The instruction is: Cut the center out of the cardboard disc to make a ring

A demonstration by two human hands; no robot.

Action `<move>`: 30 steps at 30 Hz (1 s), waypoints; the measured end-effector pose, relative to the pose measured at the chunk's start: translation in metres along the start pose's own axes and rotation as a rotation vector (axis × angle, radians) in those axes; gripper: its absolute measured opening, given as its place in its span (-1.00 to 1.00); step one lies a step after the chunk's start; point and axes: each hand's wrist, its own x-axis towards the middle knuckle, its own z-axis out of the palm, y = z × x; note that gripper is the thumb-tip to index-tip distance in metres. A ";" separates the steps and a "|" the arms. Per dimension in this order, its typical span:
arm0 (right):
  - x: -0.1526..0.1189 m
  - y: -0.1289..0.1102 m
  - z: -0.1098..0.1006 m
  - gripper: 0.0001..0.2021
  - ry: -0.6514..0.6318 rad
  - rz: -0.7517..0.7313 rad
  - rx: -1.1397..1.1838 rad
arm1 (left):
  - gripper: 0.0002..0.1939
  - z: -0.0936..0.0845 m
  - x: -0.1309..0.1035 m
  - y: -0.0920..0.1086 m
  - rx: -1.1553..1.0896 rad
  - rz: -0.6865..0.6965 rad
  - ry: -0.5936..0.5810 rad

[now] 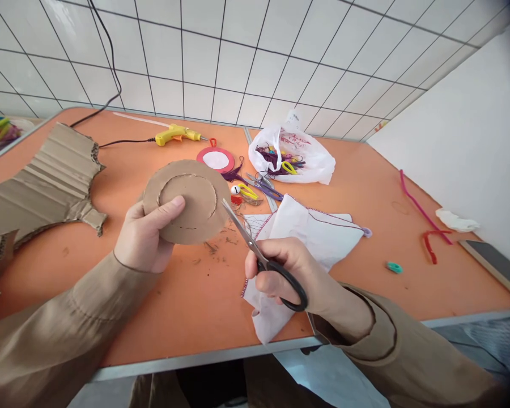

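Between the thumb and fingers of my left hand is a round cardboard disc, held up above the table. A smaller circle is scored or partly cut into its face, with a short dashed mark below it. My right hand grips black-handled scissors, fingers in the loops. The scissor tips point at the disc's right edge, and the blades look closed; whether they touch the cardboard I cannot tell. Under my right hand lies a white cloth with purple stitched edging. Brown scraps are scattered beneath the disc.
A large torn cardboard sheet lies left. Behind are a yellow glue gun with its cord, a pink-rimmed ring, purple scissors and a white plastic bag of craft bits. Pipe cleaners lie right, near a white wall.
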 end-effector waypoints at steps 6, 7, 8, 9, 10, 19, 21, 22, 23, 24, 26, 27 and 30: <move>-0.004 0.002 -0.008 -0.41 -0.078 -0.106 -0.019 | -0.64 0.003 0.000 0.001 -0.032 -0.027 0.062; -0.004 0.002 -0.009 -0.42 -0.076 -0.098 -0.017 | -0.65 0.004 -0.001 0.000 -0.034 -0.039 0.061; -0.004 0.002 -0.009 -0.41 -0.075 -0.079 -0.004 | -0.67 0.004 -0.001 0.000 -0.034 -0.051 0.059; -0.003 0.002 -0.009 -0.41 -0.077 -0.058 0.015 | -0.69 0.004 -0.002 -0.001 -0.033 -0.061 0.057; -0.002 0.002 -0.009 -0.41 -0.082 -0.033 0.028 | -0.71 0.004 -0.002 -0.001 -0.029 -0.069 0.052; 0.000 -0.006 -0.009 -0.44 -0.088 0.025 0.058 | -0.83 0.002 -0.005 -0.003 0.036 -0.096 -0.068; 0.000 -0.007 -0.008 -0.45 -0.087 0.017 0.057 | -0.82 0.001 -0.004 -0.004 0.036 -0.094 -0.077; 0.000 -0.007 -0.008 -0.46 -0.081 0.008 0.057 | -0.81 0.001 -0.004 -0.004 0.037 -0.091 -0.084; 0.000 -0.007 -0.007 -0.47 -0.071 -0.002 0.058 | -0.80 0.001 -0.004 -0.004 0.038 -0.088 -0.093; 0.000 -0.006 -0.007 -0.47 -0.059 -0.011 0.060 | -0.80 0.001 -0.004 -0.004 0.040 -0.085 -0.103; 0.001 -0.005 -0.005 -0.49 -0.039 -0.026 0.063 | -0.79 0.002 -0.005 -0.004 0.045 -0.090 -0.112; 0.001 -0.005 -0.004 -0.50 -0.030 -0.032 0.067 | -0.78 0.002 -0.005 -0.004 0.050 -0.097 -0.110; 0.003 -0.003 -0.003 -0.52 -0.017 -0.052 0.076 | -0.81 0.003 -0.007 -0.004 0.069 -0.112 -0.109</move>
